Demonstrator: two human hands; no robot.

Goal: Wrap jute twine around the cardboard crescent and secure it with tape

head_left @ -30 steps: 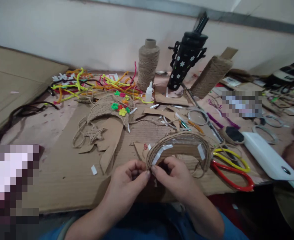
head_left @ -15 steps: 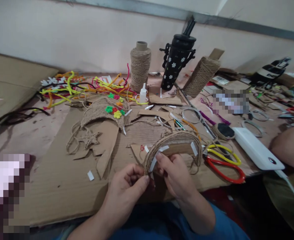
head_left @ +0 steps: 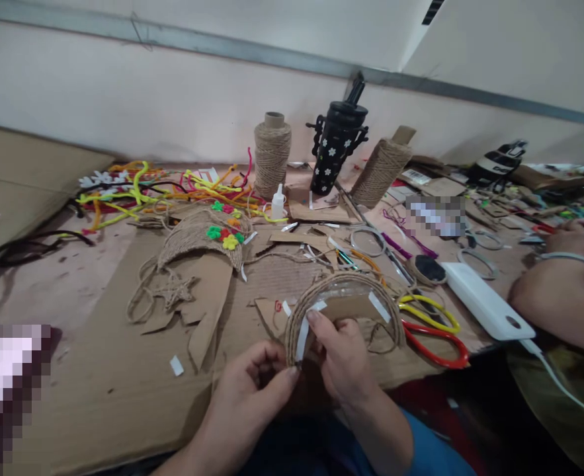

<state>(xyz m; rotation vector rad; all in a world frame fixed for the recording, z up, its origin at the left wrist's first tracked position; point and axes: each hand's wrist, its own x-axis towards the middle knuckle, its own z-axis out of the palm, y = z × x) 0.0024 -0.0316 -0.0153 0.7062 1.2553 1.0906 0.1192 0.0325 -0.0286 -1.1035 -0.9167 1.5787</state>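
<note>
A curved band wrapped in jute twine (head_left: pixel 341 283) arches in front of me, with white tape strips (head_left: pixel 379 307) stuck on its inner side. My left hand (head_left: pixel 256 383) pinches the band's lower left end between thumb and fingers. Inside the arch, my right hand (head_left: pixel 341 357) is closed, its thumb pressing on a tape strip along the left part. Further left lies a crescent-shaped jute piece (head_left: pixel 187 235) with small felt-like flowers (head_left: pixel 228 236). Below that sits a twine star (head_left: pixel 175 291). Scissors with yellow and red handles (head_left: pixel 435 340) lie just right of the band.
Two twine spools (head_left: pixel 272 155) and a black flowered tumbler (head_left: pixel 332 149) stand by the wall. A small white glue bottle (head_left: pixel 278 206) stands before them. Coloured pipe cleaners (head_left: pixel 143 188) heap at left. A white power bank (head_left: pixel 485 301) lies near another person's arm (head_left: pixel 559 291).
The camera view has tilted up and shifted slightly right. Both hands keep their hold on the jute band, and the right thumb stays on the tape.
</note>
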